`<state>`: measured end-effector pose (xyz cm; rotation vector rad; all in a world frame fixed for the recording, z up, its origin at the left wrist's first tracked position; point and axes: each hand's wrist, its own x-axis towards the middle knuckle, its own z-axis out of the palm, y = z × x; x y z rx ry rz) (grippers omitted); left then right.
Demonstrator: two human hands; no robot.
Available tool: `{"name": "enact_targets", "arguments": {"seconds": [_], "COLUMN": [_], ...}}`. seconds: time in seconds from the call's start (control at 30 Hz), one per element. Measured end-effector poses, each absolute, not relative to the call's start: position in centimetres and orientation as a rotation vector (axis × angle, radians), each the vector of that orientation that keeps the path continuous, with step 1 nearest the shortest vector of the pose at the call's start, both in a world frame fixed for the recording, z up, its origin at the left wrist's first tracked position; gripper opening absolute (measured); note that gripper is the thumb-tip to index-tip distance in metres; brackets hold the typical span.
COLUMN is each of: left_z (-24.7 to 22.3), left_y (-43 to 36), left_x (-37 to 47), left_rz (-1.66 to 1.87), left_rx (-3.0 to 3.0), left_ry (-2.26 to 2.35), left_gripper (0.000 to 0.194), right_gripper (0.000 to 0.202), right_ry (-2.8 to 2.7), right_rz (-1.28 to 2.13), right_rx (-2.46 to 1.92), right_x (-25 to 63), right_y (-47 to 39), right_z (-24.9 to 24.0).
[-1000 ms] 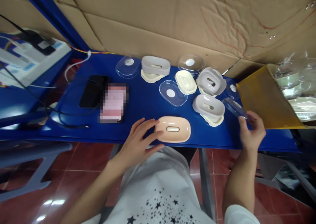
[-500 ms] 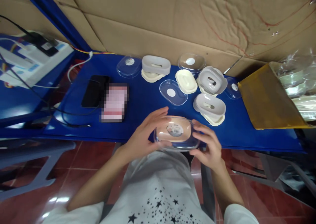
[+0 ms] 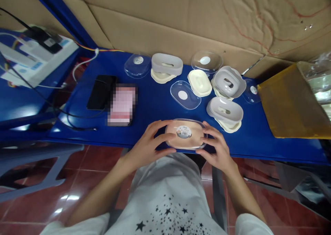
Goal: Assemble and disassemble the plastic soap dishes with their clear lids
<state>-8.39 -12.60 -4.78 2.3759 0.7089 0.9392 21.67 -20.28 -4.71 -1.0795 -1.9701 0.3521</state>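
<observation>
"Now, what are the two hands doing?"

"Left hand (image 3: 148, 143): spreading its fingers around the left end of a clear oval plastic lid (image 3: 190, 142), thumb and fingers pressing its far and near edges. Right hand (image 3: 218, 148): curving over the other end, gripping it likewise."

"And under the lid?"

"One peach oval plastic dish (image 3: 198, 129), lying between the hands near the front edge of a glossy blue table (image 3: 152, 114). Whether the lid is seating fully, I cannot tell. One printed oval sticker (image 3: 184, 132) is showing on top."

"Behind these?"

"Three pale grey oval plastic dishes (image 3: 224, 110), each resting on a cream piece; one separate cream plastic tray (image 3: 199, 83); four more clear lids (image 3: 185, 95), bearing round labels."

"To the sides?"

"Left: one black phone-like slab (image 3: 101, 91), lying beside a pixelated pinkish rectangle (image 3: 122, 104). Right: one brown taped cardboard box (image 3: 292, 100), standing near the grey dishes."
</observation>
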Motion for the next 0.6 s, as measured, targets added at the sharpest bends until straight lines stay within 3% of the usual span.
{"name": "enact_targets", "arguments": {"seconds": [0.6], "left_z": [-4.8], "left_y": [-13.6], "left_x": [-7.5], "left_rz": [0.991], "left_rx": [2.617], "left_ry": [0.900], "left_gripper": [0.027], "right_gripper": [0.044], "right_ry": [-2.126], "right_rz": [0.391], "right_rx": [-1.212], "right_x": [21.2], "right_y": [-19.8], "right_z": [-4.8]}}
